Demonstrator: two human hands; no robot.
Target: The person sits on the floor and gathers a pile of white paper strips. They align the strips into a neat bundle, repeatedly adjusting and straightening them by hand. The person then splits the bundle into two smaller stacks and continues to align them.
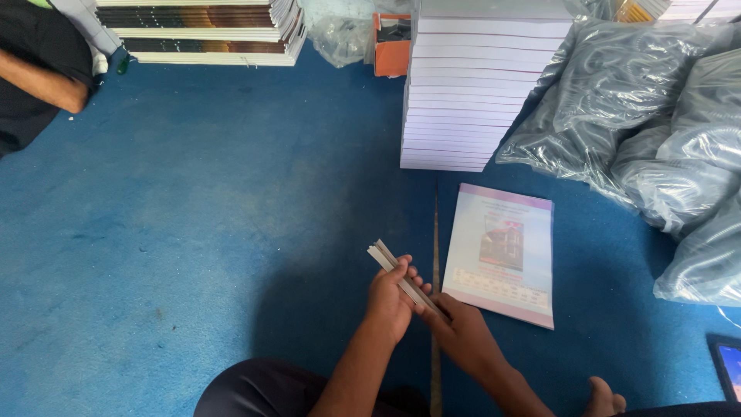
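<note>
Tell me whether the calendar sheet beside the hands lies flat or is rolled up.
Flat. The calendar sheet lies spread on the blue floor, all edges down, right of the hands; nothing rests on it.

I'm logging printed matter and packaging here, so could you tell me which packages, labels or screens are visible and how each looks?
Printed sheet: flat on the blue floor right of the hands, white, purple bands, small picture.
Plastic bags: piled at right, clear, greyish contents.
Orange box: top centre, upright.
Screen: bottom right corner, dark frame, lit blue.
</note>
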